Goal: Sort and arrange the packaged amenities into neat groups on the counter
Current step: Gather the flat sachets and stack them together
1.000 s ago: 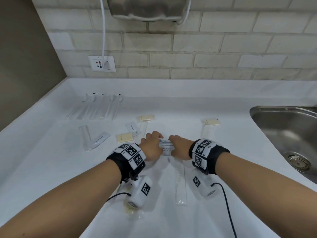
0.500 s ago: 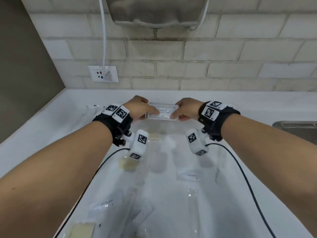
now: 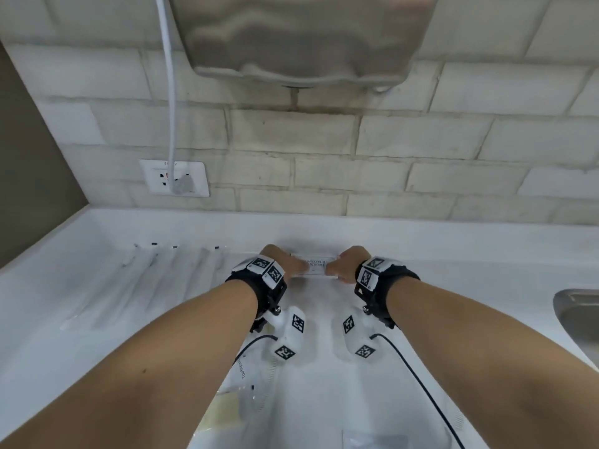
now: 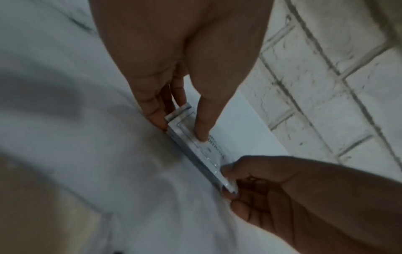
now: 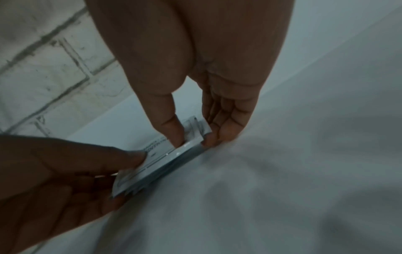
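Note:
A small stack of white printed sachets (image 3: 316,267) stands on its long edge at the back of the white counter (image 3: 453,254), close to the wall. My left hand (image 3: 288,265) pinches its left end and my right hand (image 3: 343,267) pinches its right end. In the left wrist view my left hand (image 4: 180,125) has its thumb on the printed face of the sachets (image 4: 195,142) and its fingers behind. The right wrist view shows my right hand (image 5: 195,135) pinching the sachets (image 5: 165,158) in the same way. The stack's lower edge meets the counter.
A row of several long clear-wrapped items (image 3: 168,273) lies at the back left. A toothpaste packet (image 3: 246,374) and a yellowish packet (image 3: 223,413) lie under my left forearm. A steel sink (image 3: 580,306) is at the right. A socket (image 3: 175,178) and a hand dryer (image 3: 301,40) are on the brick wall.
Both hands lifted the sachet stack from the middle of the counter, carried it away from me and lowered it to the back of the counter by the wall.

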